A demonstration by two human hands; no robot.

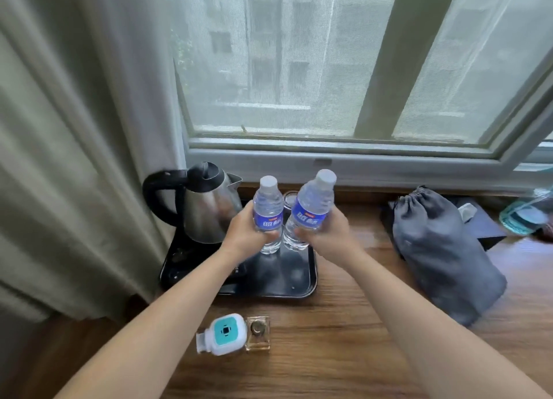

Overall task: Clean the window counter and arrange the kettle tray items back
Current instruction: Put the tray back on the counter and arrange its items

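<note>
Left hand [244, 234]: fingers wrapped round the upright left bottle [268, 213].
Right hand [326, 234]: fingers gripping the right bottle [309, 210], tilted.
Bottles: frame centre, above the black tray [299, 282].
Kettle [203, 207]: on the tray's left, wooden desk [344, 339] beneath.

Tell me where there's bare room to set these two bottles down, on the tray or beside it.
The black tray is bare in its front right part, below the bottles. Bare wood lies between the tray and the grey pouch, and along the near counter right of the small glass bottle. Crowded: the tray's left with the kettle, its back with a glass.
</note>
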